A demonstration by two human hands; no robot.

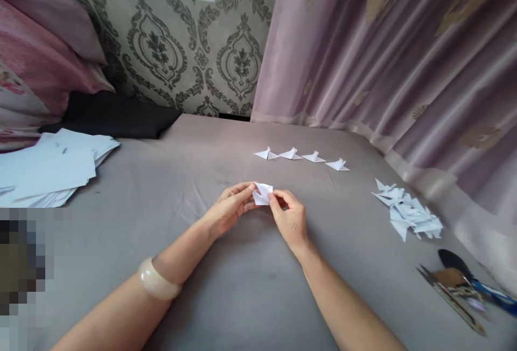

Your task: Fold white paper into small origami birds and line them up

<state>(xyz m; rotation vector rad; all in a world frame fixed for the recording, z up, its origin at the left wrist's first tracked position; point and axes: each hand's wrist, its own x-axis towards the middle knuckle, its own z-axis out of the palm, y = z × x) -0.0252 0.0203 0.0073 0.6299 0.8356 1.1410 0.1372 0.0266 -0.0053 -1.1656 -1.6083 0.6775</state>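
Note:
A small folded piece of white paper point(264, 193) is held between my two hands above the grey cloth surface point(226, 297). My left hand point(233, 205) pinches its left side with thumb and fingers. At its right edge, the thumb and fingertips of my right hand point(290, 216) are closed on the same paper. Beyond my hands, several folded paper birds point(291, 154) stand in a row on the cloth. What lies under my fingertips is hidden.
To the right is a heap of folded white paper pieces point(412, 215). Nearer on that side lie scissors point(452, 300) and a dark rounded object point(454, 262). Stacked white sheets point(48, 165) rest at the left, by a black cloth point(121, 114). Curtains point(343, 44) hang along the right.

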